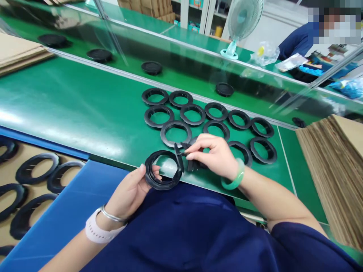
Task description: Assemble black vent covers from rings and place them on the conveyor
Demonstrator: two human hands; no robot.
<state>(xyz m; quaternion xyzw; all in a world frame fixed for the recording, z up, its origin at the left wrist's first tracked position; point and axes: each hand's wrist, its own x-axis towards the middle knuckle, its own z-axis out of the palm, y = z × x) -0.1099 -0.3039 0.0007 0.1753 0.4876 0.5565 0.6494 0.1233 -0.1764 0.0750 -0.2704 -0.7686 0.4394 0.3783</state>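
My left hand (129, 190) is closed on a black plastic ring (163, 170), holding it tilted at the near edge of the green bench (85, 109). My right hand (214, 155) pinches a small black part (181, 155) against the ring's right rim; more black pieces show under its fingers. Several matching black rings (193, 114) lie in rows on the bench just beyond my hands.
A box at the left holds more black rings (36, 172) on cardboard. Stacked cardboard sheets (334, 170) stand at the right. Black discs (151, 67) ride the far green belt. A small fan (241, 22) and another person (300, 37) are beyond it.
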